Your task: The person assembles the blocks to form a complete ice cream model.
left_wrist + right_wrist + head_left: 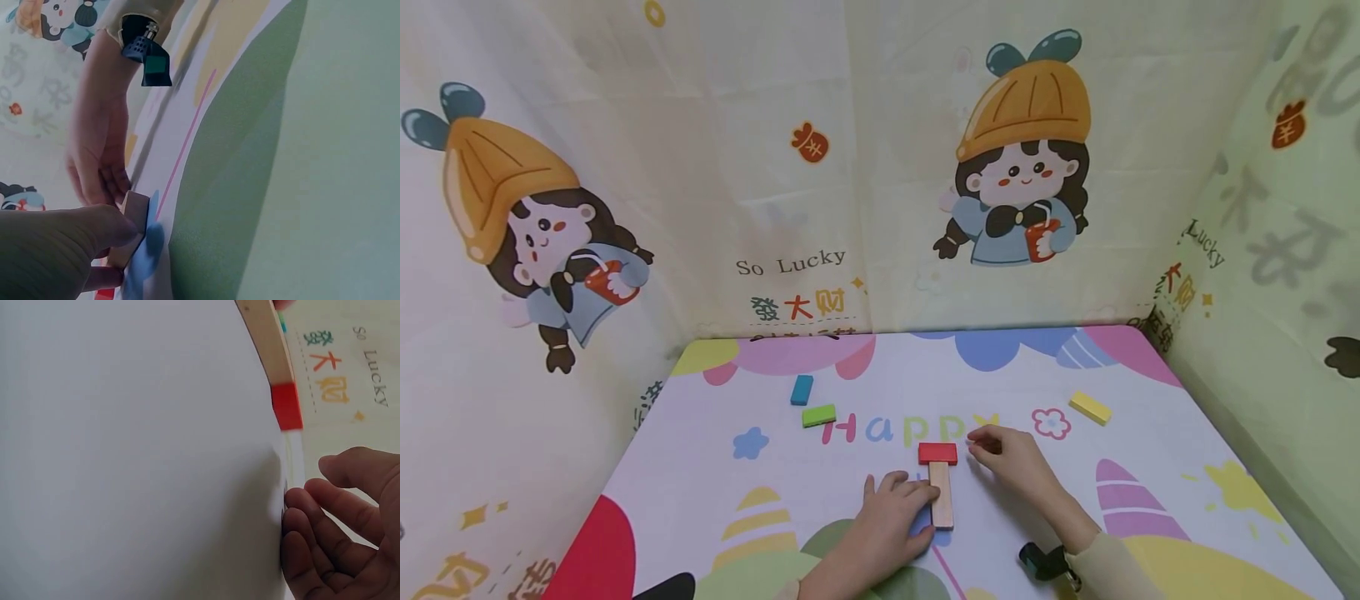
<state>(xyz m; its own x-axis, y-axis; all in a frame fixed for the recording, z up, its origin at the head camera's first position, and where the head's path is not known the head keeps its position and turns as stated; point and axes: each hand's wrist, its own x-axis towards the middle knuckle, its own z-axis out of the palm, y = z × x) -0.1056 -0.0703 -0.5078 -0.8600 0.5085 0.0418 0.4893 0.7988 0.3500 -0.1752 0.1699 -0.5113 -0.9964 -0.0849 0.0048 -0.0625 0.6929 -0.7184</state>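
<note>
In the head view a plain wooden block [941,496] lies lengthwise on the table, its far end against a red block [937,453] set crosswise like a T. My left hand [883,525] rests at the left side of the wooden block, index fingertip and thumb touching it. The left wrist view shows the thumb against the block [134,209]. Right of the red block, my right hand [1018,467] hovers low over the table with loosely bent fingers and nothing between them. In the right wrist view, its fingers [300,550] stand apart from the red block [287,406].
A blue block [802,390] and a green block [819,416] lie at the far left of the table. Over on the far right is a yellow block [1090,408]. Printed cloth walls [895,167] enclose the table [685,433] at the back and sides.
</note>
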